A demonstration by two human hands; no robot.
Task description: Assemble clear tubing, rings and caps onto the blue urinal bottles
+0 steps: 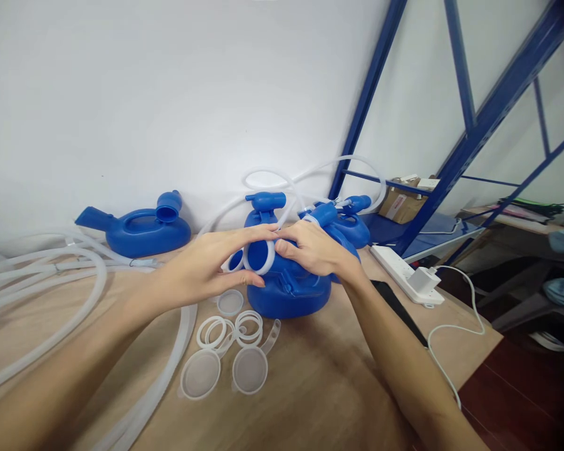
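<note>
A blue plastic urinal bottle (291,297) lies in front of me, its round mouth turned toward me and circled by a white ring (269,260). My left hand (216,260) closes around the left of the mouth, fingers over the top and thumb low beside the ring. From the right, my right hand (313,247) grips the neck, its thumb against the ring and its fingertips meeting the left ones on top. Below the bottle lie translucent round caps (250,369) with straps, and several loose clear rings (211,332).
Another blue urinal bottle (148,232) stands by the wall at left; more blue bottles (352,228) stand behind at right. Clear hoses (94,275) coil across the left. A white power strip (404,275), a black flat object (399,313) and a blue metal rack (423,207) are at right.
</note>
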